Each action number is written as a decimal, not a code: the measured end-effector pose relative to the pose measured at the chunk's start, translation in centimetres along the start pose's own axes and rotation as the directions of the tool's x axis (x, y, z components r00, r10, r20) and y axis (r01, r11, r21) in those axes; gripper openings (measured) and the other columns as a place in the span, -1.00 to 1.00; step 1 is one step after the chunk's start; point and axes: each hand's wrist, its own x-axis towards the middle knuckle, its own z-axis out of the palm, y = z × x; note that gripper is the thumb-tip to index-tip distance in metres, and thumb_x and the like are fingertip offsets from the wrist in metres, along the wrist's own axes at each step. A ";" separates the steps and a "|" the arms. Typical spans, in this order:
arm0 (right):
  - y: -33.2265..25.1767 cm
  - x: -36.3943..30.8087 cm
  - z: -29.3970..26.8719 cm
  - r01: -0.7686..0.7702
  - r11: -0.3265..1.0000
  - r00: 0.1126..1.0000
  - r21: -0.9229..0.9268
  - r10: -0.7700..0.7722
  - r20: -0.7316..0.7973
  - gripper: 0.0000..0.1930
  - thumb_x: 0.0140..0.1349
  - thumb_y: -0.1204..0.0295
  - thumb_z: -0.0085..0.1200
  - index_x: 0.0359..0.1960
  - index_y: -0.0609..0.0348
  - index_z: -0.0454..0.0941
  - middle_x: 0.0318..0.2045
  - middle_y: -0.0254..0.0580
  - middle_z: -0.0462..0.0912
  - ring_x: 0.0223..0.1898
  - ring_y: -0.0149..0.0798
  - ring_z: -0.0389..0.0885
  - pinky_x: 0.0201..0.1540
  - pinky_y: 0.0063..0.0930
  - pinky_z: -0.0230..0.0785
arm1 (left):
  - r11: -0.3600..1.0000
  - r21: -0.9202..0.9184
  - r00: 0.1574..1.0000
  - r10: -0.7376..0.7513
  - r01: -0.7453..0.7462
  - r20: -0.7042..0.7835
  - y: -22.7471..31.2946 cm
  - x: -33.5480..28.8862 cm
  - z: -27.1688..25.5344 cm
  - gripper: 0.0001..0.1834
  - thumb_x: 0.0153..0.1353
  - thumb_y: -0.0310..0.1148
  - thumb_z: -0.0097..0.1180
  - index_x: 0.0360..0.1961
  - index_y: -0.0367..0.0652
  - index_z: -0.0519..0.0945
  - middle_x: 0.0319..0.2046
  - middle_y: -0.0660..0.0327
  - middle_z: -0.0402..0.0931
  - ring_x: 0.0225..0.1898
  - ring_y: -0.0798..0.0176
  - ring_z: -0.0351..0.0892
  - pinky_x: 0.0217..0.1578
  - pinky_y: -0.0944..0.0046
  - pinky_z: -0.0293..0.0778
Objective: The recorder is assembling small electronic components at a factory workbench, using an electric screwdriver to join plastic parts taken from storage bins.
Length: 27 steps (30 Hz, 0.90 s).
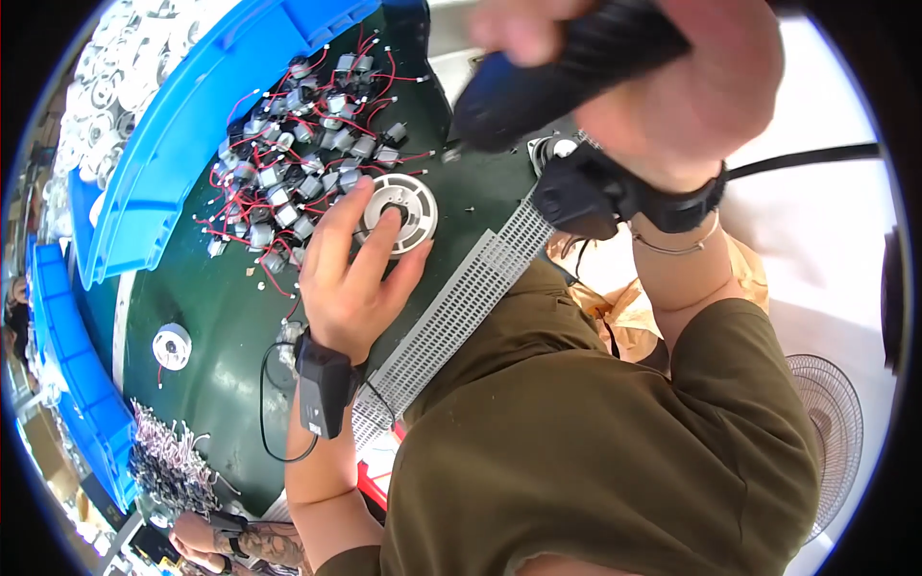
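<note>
My left hand point(348, 269) steadies a white round plastic housing point(419, 209) on the green table, its fingers over the rim and the dark centre and its thumb along the near side. In my right hand point(696, 106) is a black power screwdriver point(547, 91), raised to the right of the housing and blurred by motion. The screwdriver's tip points down and left, apart from the housing. A heap of small motors point(307, 163) with red wires lies just beyond and left of my left hand.
Blue bins point(182, 134) line the left side, one full of white round parts point(110, 86). Another white housing point(172, 346) lies at left, near a bundle of wired parts point(173, 461). A perforated grey strip point(461, 307) edges the table. Another person's arm point(259, 542) shows at lower left.
</note>
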 end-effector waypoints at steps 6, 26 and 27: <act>0.5 0.1 3.0 -0.123 0.964 0.978 -0.235 0.158 0.138 -0.55 -0.04 0.54 0.24 -0.07 0.35 0.39 -0.61 -0.35 0.49 -0.65 -0.52 0.42 -0.58 -0.62 0.26 | 0.999 0.029 0.999 -0.020 0.021 -0.043 0.1 -0.2 0.4 -0.63 -0.26 -0.46 0.41 -0.33 -0.28 0.59 -0.08 -0.04 0.49 -0.21 -0.01 0.57 -0.26 0.15 0.55; 2.3 0.1 3.1 -0.088 0.951 0.968 -0.295 0.152 0.200 -0.57 -0.05 0.62 0.20 -0.09 0.34 0.39 -0.59 -0.39 0.51 -0.59 -0.52 0.45 -0.50 -0.65 0.29 | 0.999 0.017 0.998 -0.047 0.048 -0.052 0.2 -0.4 0.5 -0.63 -0.24 -0.39 0.40 -0.34 -0.24 0.59 -0.07 0.01 0.48 -0.17 -0.01 0.55 -0.21 0.14 0.54; 2.4 0.2 3.2 -0.036 0.916 0.967 -0.399 0.133 0.218 -0.57 -0.07 0.62 0.22 -0.09 0.33 0.40 -0.57 -0.40 0.52 -0.56 -0.54 0.46 -0.45 -0.66 0.29 | 0.999 0.013 0.998 -0.045 0.046 -0.054 0.2 -0.4 0.4 -0.63 -0.24 -0.39 0.39 -0.34 -0.25 0.59 -0.07 0.00 0.48 -0.17 -0.01 0.55 -0.20 0.15 0.54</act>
